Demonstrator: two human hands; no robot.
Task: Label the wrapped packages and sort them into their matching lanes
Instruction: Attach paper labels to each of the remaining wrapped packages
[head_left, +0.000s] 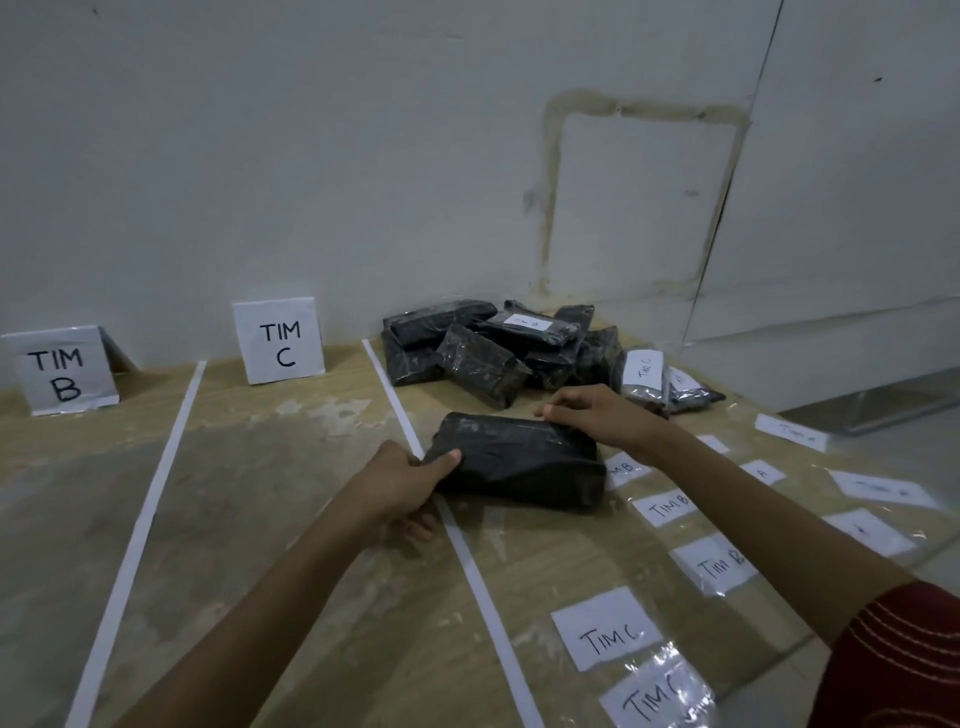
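Black package (519, 460) lies flat on the floor (291, 499), its left end at the white tape line (467, 561) and the sticker rows just to its right. No sticker shows on top, so I judge it unlabelled.

Your left hand (402, 483) grips the left end with the thumb on top. Your right hand (597, 415) curls over the far right edge.

The wrap is glossy and wrinkled, so expect it to be slippery and the film to slide over a firm block. I can't judge the weight. Hold the short ends, not the loose film. Flatten the top before sticking anything on.

A TIM B sticker (667, 506) sits nearest, with a TIM C sticker (605, 629) closer to you. The pile of packages (493, 348) is behind. The TIM C sign (280, 343) and TIM B sign (60, 374) stand to the left.
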